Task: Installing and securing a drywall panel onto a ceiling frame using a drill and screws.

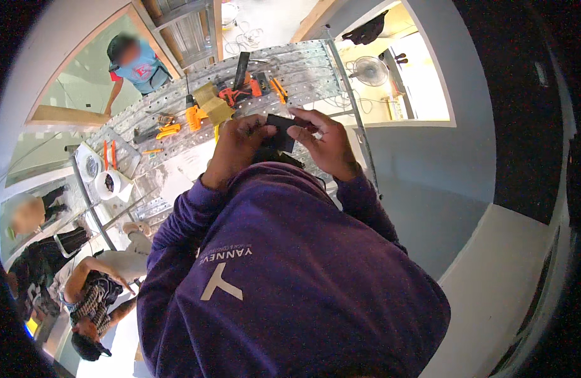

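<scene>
In front of my chest, both hands hold a flat black rectangular piece (281, 130) whose exact kind I cannot make out. My left hand (237, 143) grips its left edge, with the thumb on its face and the other fingers curled. On the opposite edge, my right hand (330, 143) pinches it between thumb and fingers. Part of the piece is hidden behind the fingers. Just beyond my hands, a yellowish-brown folded sheet (213, 103) lies beside an orange drill (193, 115) and a red power tool (232, 96).
Perforated metal planks (312, 63) form the work platform. A black bar (242, 70), a yellow-orange tool (279, 91), orange-handled pliers (109, 156) and a white tub (109, 183) sit on it. One person (142, 70) stands beyond; another (101, 280) is at lower left. A fan (370, 71) is far right.
</scene>
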`<state>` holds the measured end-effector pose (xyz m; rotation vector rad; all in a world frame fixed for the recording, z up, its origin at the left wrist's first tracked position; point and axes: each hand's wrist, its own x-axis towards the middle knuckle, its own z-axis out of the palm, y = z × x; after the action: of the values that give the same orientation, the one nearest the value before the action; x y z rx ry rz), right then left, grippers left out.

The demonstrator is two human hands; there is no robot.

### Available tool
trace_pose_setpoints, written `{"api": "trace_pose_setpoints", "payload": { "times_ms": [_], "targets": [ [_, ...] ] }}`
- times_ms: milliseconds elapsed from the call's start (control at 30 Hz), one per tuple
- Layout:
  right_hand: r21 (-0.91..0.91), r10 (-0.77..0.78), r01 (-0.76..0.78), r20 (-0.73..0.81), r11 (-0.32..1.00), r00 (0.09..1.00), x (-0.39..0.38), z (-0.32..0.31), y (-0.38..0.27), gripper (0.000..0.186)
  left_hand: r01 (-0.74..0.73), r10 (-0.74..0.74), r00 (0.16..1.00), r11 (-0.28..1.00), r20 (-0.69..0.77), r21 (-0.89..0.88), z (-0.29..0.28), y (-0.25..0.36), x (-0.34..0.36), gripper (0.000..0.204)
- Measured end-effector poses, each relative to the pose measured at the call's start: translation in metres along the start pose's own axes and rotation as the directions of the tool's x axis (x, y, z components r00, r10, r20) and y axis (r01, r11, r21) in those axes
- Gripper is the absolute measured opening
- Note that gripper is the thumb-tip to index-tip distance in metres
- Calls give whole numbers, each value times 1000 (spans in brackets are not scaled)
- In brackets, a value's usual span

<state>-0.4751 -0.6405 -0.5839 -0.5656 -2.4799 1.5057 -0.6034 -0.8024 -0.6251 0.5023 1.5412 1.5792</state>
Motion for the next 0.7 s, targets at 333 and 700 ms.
{"api": "trace_pose_setpoints", "payload": {
  "times_ms": [333, 700],
  "targets": [
    [101, 207, -198, -91, 975, 974, -5, 6, 5, 31, 52, -49, 998, 994, 37, -100, 9, 8, -2, 24],
    [250, 166, -135, -108, 959, 980, -4, 17, 37, 33, -68, 39, 993, 963, 113, 260, 4, -11, 15, 19]
  ]
}}
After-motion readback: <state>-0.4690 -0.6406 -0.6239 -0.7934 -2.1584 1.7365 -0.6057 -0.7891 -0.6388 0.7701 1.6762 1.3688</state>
